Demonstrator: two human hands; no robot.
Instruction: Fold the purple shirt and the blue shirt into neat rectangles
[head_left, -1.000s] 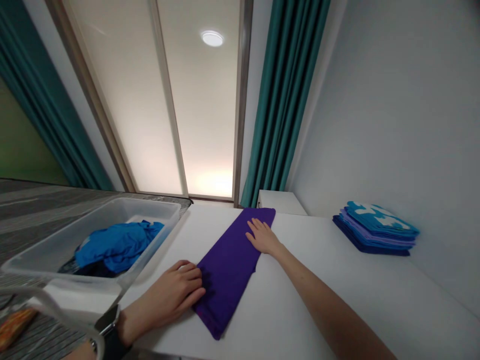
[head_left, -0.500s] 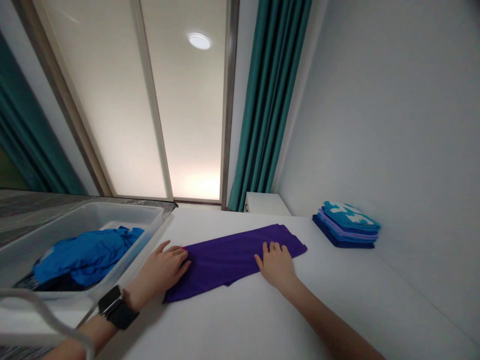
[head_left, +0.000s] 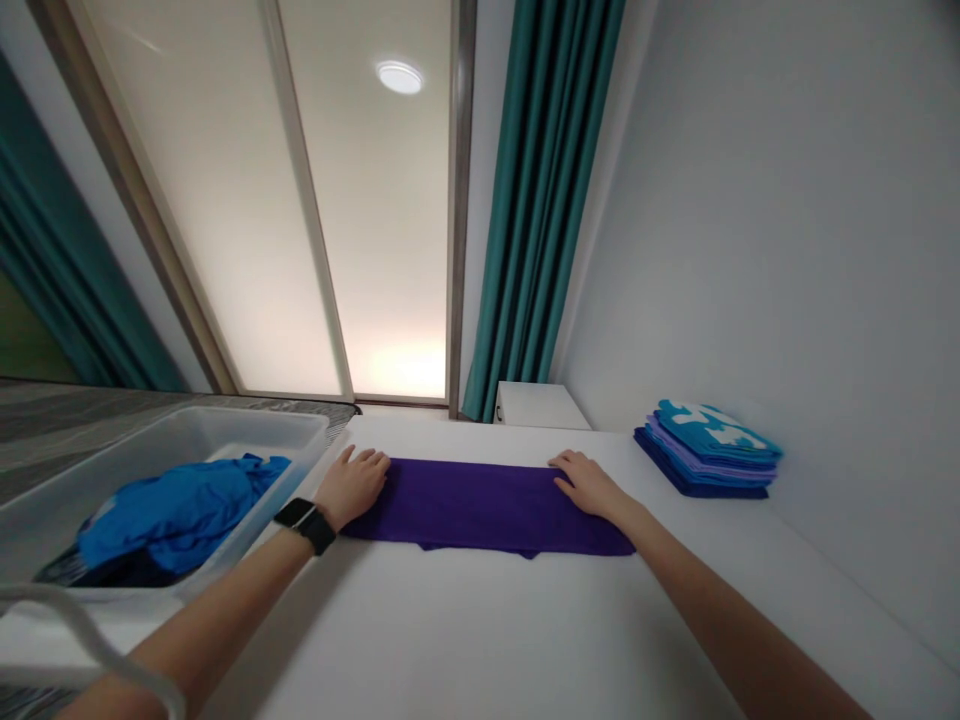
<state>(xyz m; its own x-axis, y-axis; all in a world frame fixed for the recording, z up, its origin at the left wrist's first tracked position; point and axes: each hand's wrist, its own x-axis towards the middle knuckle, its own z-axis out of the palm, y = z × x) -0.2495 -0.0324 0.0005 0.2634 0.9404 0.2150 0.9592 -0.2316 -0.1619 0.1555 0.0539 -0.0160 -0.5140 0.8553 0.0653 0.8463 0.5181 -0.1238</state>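
A purple folded garment [head_left: 472, 505] lies on the white table as a long strip running left to right. Small corners of cloth poke out below its near edge. My left hand [head_left: 354, 487], with a black watch on the wrist, rests at the strip's far left corner, fingers apart. At the upper right part of the strip lies my right hand [head_left: 592, 487], its fingertips near the far edge and thumb apart from the fingers. Both hands look open against the cloth.
A translucent plastic bin [head_left: 300, 440] holding a crumpled blue garment [head_left: 180, 510] stands left of the white table [head_left: 465, 640]. At the right, by the wall, sits a stack of folded clothes [head_left: 709, 455]. A white cabinet [head_left: 540, 405] is behind the table; a pale curved bar crosses the lower left.
The purple garment has turned from a slant to nearly straight across. My left hand has moved up and slightly right to its far corner; my right hand has moved right and slightly up.
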